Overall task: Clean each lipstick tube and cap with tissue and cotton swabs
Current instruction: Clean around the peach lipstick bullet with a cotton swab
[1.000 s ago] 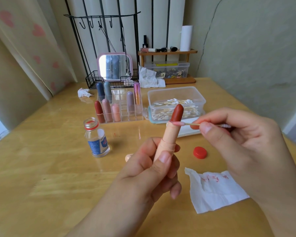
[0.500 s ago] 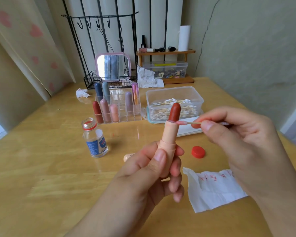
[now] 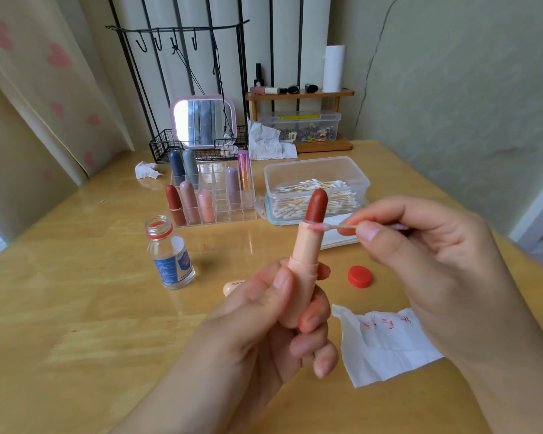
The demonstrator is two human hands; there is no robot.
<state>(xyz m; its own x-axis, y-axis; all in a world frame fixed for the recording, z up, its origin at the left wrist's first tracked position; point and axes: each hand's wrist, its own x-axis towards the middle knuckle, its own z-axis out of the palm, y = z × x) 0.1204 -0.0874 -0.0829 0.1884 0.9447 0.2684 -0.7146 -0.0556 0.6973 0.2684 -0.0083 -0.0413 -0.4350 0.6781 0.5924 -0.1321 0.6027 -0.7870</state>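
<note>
Your left hand (image 3: 264, 311) is gripping the peach lipstick tube (image 3: 304, 261) upright above the worktop (image 3: 76, 308) while your right hand (image 3: 420, 255) is pinching a cotton swab (image 3: 326, 227) against its rim. Seven capped lipsticks are waiting in the organizer (image 3: 213, 198), cleaned or not I cannot tell.

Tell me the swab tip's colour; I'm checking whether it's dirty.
Pink, stained, in the head view: the swab tip at the tube rim.

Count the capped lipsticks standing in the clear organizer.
7. Back row: two grey-blue ones and a shiny purple one. A lilac one stands just before it. Front row: dark red, dusty pink, peach. None seems hidden in the clear organizer.
</note>
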